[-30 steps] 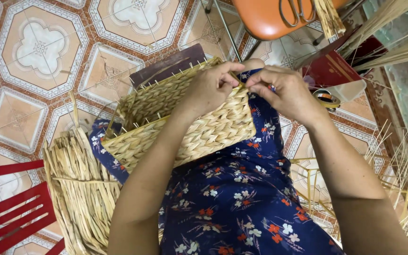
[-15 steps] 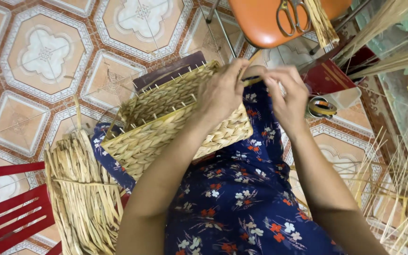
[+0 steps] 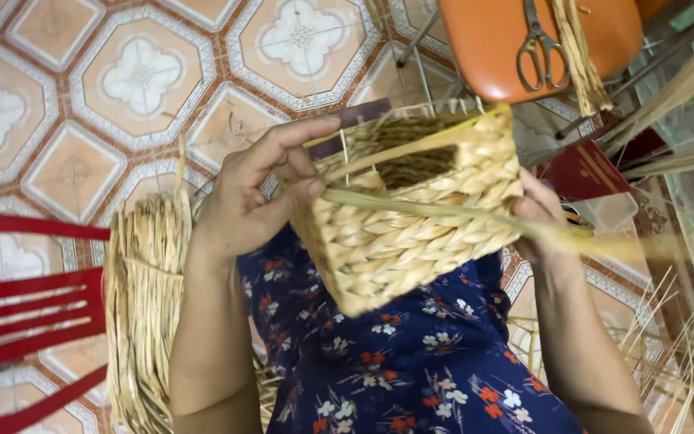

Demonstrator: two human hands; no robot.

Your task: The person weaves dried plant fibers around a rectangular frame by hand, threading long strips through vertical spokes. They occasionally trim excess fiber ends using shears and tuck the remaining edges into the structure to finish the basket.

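Head view: left hand (image 3: pixel 255 201) is pinching a long pale straw strand (image 3: pixel 443 213) against the rectangular woven straw basket (image 3: pixel 411 233); right hand (image 3: pixel 541 229), at three o'clock, is gripping its side. Pulling hard might snap the strand.

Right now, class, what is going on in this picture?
A person holds a half-woven straw basket over their lap. The left hand grips its near corner and pinches a long straw strand lying across the front; the right hand supports the far side. Scissors lie on an orange chair beyond.
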